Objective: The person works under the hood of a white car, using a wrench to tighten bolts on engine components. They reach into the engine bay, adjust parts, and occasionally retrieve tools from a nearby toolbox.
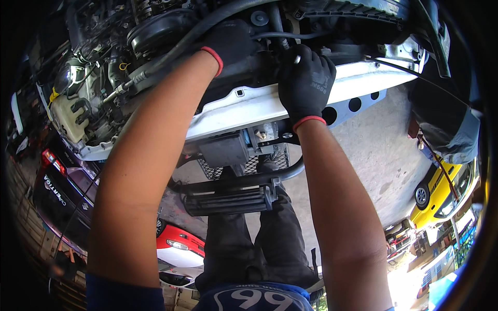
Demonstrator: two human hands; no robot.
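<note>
Black gloves [307,85] (red-cuffed) accompany a blue shirt [254,293].

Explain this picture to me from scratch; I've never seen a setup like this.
There's no machine arm here, just a person. A wide camera on their head looks down, so straight edges look curved. Both hands wear black gloves and reach into the open front of a car. The left hand is in shadow near a thick black hose. The right hand is curled above the white bar, with a small bright thing showing at it, too small to identify. Behind are a yellow car and a red car.
</note>
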